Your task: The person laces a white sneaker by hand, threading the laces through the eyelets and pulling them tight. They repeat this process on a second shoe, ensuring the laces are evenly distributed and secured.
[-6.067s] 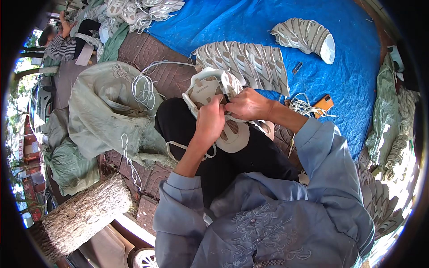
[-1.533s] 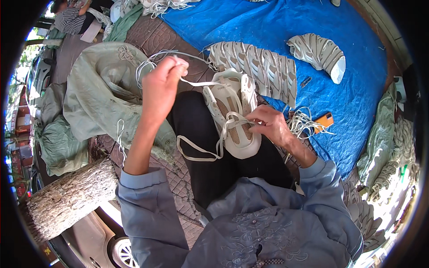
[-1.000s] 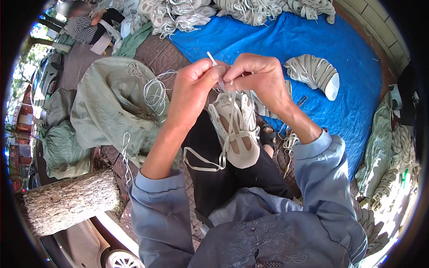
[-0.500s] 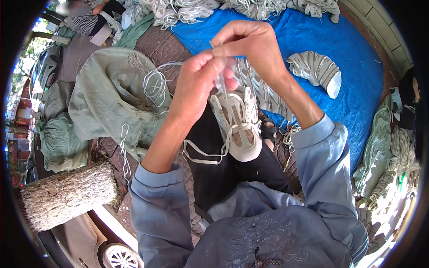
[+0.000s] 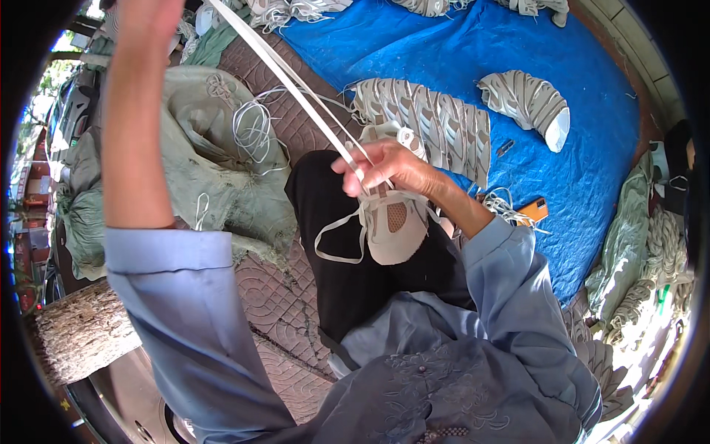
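A beige and white shoe upper [image 5: 397,238] with a brown mesh toe rests on my black-trousered legs, toe toward me. My right hand [image 5: 390,167] is over its lacing, fingers closed in a pinch round the flat white shoelace. Two strands of the shoelace [image 5: 285,80] run taut from there up and left, past the top edge of the view. My left hand [image 5: 150,13] is raised far to the upper left, blurred and cut off by the edge, so its fingers are hidden. Another length of lace loops loosely at the shoe's left side.
On the blue tarp [image 5: 436,55] lie a nested row of shoe uppers [image 5: 425,122], a shorter bundle [image 5: 526,109] and an orange phone [image 5: 534,212]. A grey-green sack [image 5: 214,159] with a tangle of white laces [image 5: 254,132] is at left, beyond a log [image 5: 85,325].
My left hand has swung from beside the right hand to the far upper left, stretching the lace. My right hand has come down onto the shoe.
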Demonstrator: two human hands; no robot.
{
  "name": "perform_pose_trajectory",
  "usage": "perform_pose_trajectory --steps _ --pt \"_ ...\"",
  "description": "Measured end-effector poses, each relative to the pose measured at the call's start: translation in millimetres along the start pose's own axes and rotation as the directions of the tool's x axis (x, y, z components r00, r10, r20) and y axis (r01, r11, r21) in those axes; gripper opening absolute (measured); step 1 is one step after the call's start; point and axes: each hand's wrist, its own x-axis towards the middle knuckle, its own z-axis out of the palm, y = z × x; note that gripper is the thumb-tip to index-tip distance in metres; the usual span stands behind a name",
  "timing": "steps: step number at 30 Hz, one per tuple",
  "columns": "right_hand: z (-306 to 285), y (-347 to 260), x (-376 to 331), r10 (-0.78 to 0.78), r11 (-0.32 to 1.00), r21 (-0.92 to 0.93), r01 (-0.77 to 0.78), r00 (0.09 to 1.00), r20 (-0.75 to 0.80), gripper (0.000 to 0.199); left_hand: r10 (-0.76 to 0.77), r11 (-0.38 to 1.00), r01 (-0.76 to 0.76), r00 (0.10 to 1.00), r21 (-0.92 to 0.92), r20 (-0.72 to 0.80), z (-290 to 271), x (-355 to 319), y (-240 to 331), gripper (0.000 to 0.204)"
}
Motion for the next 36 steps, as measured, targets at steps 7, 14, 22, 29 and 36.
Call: perform_pose_trajectory --steps 7,14,22,29,36 --pt "-33.8 38.0 -8.6 -0.041 0.884 0.443 0.152 0.967 -0.25 0.022 0.25 0.437 -0.252 0.956 0.864 0.152 75.9 -116.8 -39.5 0.03" --pt "-29.5 33.0 -0.5 0.029 0.946 0.323 0.028 0.985 -0.172 0.023 0.072 0.568 -0.596 0.723 0.568 0.687 180.0 -292.5 -64.2 0.052" --pt "-77.2 -35.6 43.3 -0.055 0.992 0.078 0.099 0.895 -0.442 0.025 0.205 0.57 -0.663 0.686 0.485 0.698 162.0 -333.8 -63.6 0.039" --pt "-195.8 -79.5 49.4 -0.169 0.949 0.128 0.29 0.804 -0.57 0.029 0.248 0.652 -0.625 0.711 0.429 0.658 162.8 -338.1 -60.2 0.037" --pt "-171.4 -58.7 27.8 -0.265 0.958 -0.041 0.285 0.817 -0.512 0.027 0.09 0.859 -0.156 0.984 0.488 0.157 163.9 -312.2 -61.5 0.031"
